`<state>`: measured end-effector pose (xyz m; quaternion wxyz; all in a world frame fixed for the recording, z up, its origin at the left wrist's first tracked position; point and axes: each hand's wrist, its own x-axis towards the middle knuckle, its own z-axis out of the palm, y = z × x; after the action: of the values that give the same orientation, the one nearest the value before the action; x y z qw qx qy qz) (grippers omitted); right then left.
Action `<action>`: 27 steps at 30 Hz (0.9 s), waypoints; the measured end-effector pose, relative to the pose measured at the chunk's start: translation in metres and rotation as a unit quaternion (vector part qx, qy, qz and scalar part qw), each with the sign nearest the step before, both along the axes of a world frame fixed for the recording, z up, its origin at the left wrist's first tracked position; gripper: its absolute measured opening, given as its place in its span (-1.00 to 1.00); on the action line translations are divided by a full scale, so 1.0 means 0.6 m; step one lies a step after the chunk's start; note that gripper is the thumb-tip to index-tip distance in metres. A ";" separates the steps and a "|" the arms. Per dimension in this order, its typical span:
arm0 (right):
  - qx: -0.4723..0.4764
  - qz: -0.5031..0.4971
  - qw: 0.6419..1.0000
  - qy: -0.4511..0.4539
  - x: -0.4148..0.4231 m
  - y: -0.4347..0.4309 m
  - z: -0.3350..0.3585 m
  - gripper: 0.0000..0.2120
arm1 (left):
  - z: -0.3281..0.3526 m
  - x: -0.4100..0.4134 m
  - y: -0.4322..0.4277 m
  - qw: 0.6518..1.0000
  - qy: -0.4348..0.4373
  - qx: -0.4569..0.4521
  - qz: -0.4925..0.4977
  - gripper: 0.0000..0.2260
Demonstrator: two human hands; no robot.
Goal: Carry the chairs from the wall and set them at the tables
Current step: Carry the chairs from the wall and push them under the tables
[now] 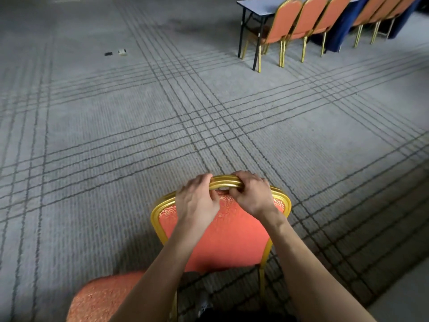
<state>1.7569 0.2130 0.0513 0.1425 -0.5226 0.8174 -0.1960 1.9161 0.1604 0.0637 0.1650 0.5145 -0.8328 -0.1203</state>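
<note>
One chair (222,240) in left hand (197,198) and right hand (251,194); six chairs (282,22) at tables (257,6).

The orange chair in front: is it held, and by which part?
Yes: left hand and right hand both grip the orange chair by the gold top rail of its back.

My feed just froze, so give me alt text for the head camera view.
The left hand and right hand both grip the gold top rail of an orange-backed banquet chair over grey lined carpet. Far ahead to the right, matching chairs stand in a row along a folding table.
</note>
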 end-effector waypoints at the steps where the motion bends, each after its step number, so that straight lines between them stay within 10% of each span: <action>1: 0.000 -0.001 1.000 0.009 -0.002 0.000 -0.002 -0.60 | 0.004 -0.003 -0.004 0.999 -0.038 -0.011 0.008 -0.66; 20: -0.036 -0.062 0.989 0.128 0.006 -0.010 -0.023 -0.73 | -0.004 -0.008 -0.052 0.994 -0.076 0.077 0.016 -0.72; 27: -0.031 -0.067 0.993 0.092 -0.014 -0.021 -0.015 -0.28 | -0.038 -0.010 -0.068 0.997 -0.068 0.046 0.002 -0.49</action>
<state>1.7486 0.2003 0.0423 0.0367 -0.4871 0.8534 -0.1817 1.9100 0.1199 0.0410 0.0840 0.5305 -0.8345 -0.1228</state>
